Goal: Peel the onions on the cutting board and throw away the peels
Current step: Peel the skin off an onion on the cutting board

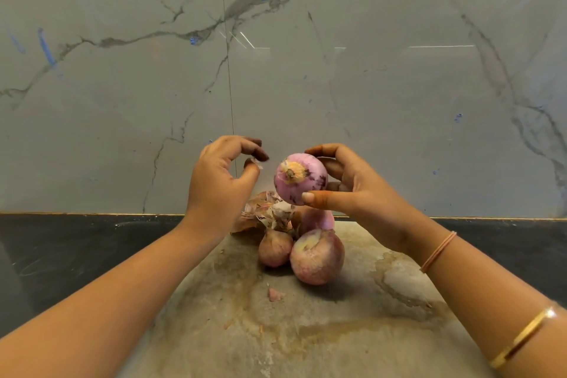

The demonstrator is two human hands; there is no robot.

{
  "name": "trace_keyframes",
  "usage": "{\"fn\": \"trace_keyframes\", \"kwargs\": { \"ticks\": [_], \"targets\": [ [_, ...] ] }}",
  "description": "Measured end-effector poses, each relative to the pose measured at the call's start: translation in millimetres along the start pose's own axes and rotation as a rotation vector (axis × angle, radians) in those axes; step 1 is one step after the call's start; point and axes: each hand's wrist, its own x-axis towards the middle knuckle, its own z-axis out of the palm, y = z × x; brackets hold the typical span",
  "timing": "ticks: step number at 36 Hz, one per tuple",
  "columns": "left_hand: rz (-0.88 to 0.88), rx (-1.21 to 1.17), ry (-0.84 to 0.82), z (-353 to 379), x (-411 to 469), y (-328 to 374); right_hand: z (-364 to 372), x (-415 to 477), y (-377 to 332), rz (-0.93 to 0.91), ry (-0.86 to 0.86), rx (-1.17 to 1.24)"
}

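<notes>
My right hand (pixel 346 186) holds a mostly peeled pink onion (pixel 300 178) in the air above the cutting board (pixel 306 331), its root end turned toward me. Just to its left, my left hand (pixel 221 181) pinches a small scrap of peel (pixel 256 163) between thumb and fingertips. Below on the board sit a small unpeeled onion (pixel 275 248), a larger onion (pixel 317 256) and another onion (pixel 314 219) partly hidden behind them. A pile of dry peels (pixel 264 213) lies at the board's far end.
The stained board rests on a dark countertop (pixel 76 255) that runs to a grey marble wall (pixel 306 70). A small pink onion scrap (pixel 275 294) lies loose on the board in front of the onions.
</notes>
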Motion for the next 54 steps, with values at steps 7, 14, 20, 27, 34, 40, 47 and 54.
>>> {"fn": "trace_keyframes", "kwargs": {
  "ticks": [7, 14, 20, 27, 34, 40, 47, 54],
  "targets": [
    [0.225, -0.035, -0.089, 1.3, -5.2, 13.0, -5.2, 3.4, 4.4, 0.013, 0.023, 0.114],
    [0.292, 0.007, -0.048, -1.5, -3.7, 13.4, -3.3, 4.1, 4.8, 0.02, -0.019, 0.174],
    [0.304, 0.01, -0.05, -0.6, -4.3, 13.6, 1.7, 1.8, 3.0, -0.009, 0.021, 0.046],
    [0.298, 0.069, -0.017, 2.9, -7.2, 12.6, 4.4, 0.1, -0.2, -0.06, 0.037, -0.071],
    [0.32, 0.125, 0.029, 1.9, -6.4, 12.1, 6.8, 0.0, -0.7, -0.051, 0.019, -0.033],
    [0.327, 0.122, 0.033, 1.4, -5.4, 13.9, 6.4, 1.8, 0.3, -0.047, 0.044, 0.038],
    [0.392, 0.153, -0.011, -0.1, -4.6, 13.3, 4.7, 3.1, 1.3, -0.036, 0.049, 0.042],
    [0.395, 0.119, -0.009, 2.3, -5.9, 13.3, 2.9, 2.8, 1.5, -0.027, 0.051, 0.025]
  ]
}}
